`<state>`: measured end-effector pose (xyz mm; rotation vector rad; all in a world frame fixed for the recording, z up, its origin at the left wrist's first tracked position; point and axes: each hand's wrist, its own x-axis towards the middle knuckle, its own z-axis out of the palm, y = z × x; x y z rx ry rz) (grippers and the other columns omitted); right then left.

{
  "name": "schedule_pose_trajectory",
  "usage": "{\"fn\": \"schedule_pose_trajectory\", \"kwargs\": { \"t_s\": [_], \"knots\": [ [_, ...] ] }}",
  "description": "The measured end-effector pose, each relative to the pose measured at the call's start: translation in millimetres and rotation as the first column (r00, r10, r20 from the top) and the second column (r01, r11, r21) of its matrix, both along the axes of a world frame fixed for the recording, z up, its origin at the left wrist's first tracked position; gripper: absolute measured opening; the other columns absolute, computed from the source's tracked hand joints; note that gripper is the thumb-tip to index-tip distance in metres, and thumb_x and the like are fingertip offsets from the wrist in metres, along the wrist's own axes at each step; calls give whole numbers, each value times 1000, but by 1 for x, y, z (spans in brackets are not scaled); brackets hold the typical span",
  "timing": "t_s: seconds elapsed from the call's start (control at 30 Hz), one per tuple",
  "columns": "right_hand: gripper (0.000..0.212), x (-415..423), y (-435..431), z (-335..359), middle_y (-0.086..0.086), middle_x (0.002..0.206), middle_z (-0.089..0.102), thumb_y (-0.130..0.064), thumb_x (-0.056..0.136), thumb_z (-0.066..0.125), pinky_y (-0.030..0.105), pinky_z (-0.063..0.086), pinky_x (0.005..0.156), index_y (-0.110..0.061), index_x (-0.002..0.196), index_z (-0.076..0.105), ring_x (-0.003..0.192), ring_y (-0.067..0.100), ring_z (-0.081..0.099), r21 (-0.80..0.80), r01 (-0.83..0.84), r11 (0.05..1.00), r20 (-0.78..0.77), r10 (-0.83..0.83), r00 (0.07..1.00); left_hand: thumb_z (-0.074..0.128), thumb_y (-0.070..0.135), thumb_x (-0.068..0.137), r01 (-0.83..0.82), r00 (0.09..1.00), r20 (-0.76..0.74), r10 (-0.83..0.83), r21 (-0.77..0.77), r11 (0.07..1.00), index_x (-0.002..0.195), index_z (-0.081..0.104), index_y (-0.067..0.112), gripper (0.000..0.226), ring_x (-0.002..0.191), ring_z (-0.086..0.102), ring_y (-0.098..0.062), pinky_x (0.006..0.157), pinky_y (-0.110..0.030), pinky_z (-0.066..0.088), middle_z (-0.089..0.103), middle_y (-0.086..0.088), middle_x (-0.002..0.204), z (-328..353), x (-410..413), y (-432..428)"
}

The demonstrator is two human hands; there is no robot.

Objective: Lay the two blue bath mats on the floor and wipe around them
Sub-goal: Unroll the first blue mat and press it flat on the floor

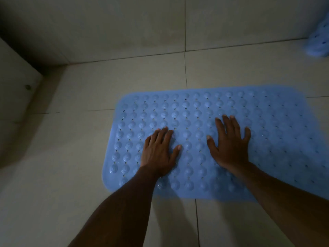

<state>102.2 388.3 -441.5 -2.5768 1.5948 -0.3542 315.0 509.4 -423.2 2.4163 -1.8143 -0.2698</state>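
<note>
Left hand (160, 150) and right hand (229, 145) press the laid mat (195, 111), fingers straight; the second mat (318, 40) lies beyond the right hand.

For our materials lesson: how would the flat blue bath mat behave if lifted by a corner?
Probably floppy: the bath mat looks thin and hugs the tiled floor. Likely light, being perforated. Its bumps should aid grip.

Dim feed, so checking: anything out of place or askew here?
Yes: the second blue mat looks bunched up by the wall, top right, not laid flat. The near mat lies flat under the left hand and right hand.
</note>
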Motion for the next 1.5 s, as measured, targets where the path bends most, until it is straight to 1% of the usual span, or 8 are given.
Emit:
{"fn": "schedule_pose_trajectory", "kwargs": {
  "t_s": [0.1, 0.2, 0.3, 0.47, 0.67, 0.87, 1.1, 1.5],
  "knots": [
    [68, 39, -20, 9, 8, 160, 36, -50, 92, 33, 59, 21, 116, -15, 149, 43, 151, 27, 27, 57, -95, 994, 26, 94, 995, 27, 59, 100, -84, 996, 31, 88, -121, 989, 149, 40, 17, 66, 138, 41, -28, 114, -45, 34, 47, -9, 149, 10, 35, -20],
    [68, 84, -42, 12, 6, 162, 33, -50, 92, 31, 57, 20, 118, -16, 151, 40, 152, 25, 24, 93, -156, 983, 51, 151, 987, 30, 55, 101, -204, 978, 10, 207, -133, 970, 152, 36, 11, 69, 149, 29, -32, 121, -47, 27, 39, -13, 156, 12, 76, -42],
    [67, 130, -60, 14, 7, 161, 34, -48, 93, 35, 57, 20, 118, -16, 151, 40, 152, 26, 24, 70, -193, 979, 63, 189, 980, 33, 53, 103, -223, 974, 14, 226, -96, 970, 157, 27, 8, 71, 155, 13, -30, 126, -44, 14, 26, -12, 165, 4, 109, -65],
    [64, 188, -62, 1, 8, 160, 37, -49, 96, 33, 60, 21, 118, -16, 151, 39, 151, 27, 26, 54, -228, 972, 55, 225, 973, 31, 57, 101, -307, 952, -16, 307, -107, 946, 160, 22, 12, 75, 155, 12, -27, 126, -42, 13, 21, -10, 167, -20, 126, -80],
    [67, 190, -51, -6, 10, 159, 39, -52, 96, 37, 64, 15, 119, -15, 152, 40, 151, 30, 27, -23, -230, 973, -20, 229, 973, 27, 67, 97, -346, 938, -14, 346, -90, 934, 162, 6, 13, 87, 156, 8, -23, 126, -39, 11, 12, -9, 169, -22, 125, -81],
    [69, 192, -52, -5, 11, 155, 44, -50, 90, 49, 62, 18, 118, -8, 146, 47, 149, 29, 32, -5, -208, 978, 28, 208, 978, 30, 69, 95, -366, 930, -18, 366, -16, 930, 162, 5, 13, 91, 156, 6, -23, 126, -41, 14, 11, -8, 169, -19, 124, -82],
    [68, 192, -55, -4, 7, 159, 39, -49, 92, 50, 61, 13, 121, -10, 147, 47, 151, 28, 28, 9, -211, 977, 1, 211, 977, 37, 69, 93, -371, 928, -17, 371, 17, 928, 162, 9, 12, 93, 155, 12, -25, 123, -42, 22, 16, -9, 167, -14, 126, -85],
    [71, 191, -54, -3, 8, 161, 35, -50, 93, 44, 65, 11, 119, -9, 151, 42, 153, 30, 24, 40, -247, 968, -16, 248, 969, 38, 66, 92, -367, 930, 19, 368, -34, 929, 160, 19, 12, 88, 152, 21, -26, 122, -43, 23, 26, -10, 164, -14, 122, -83]
  ]
}}
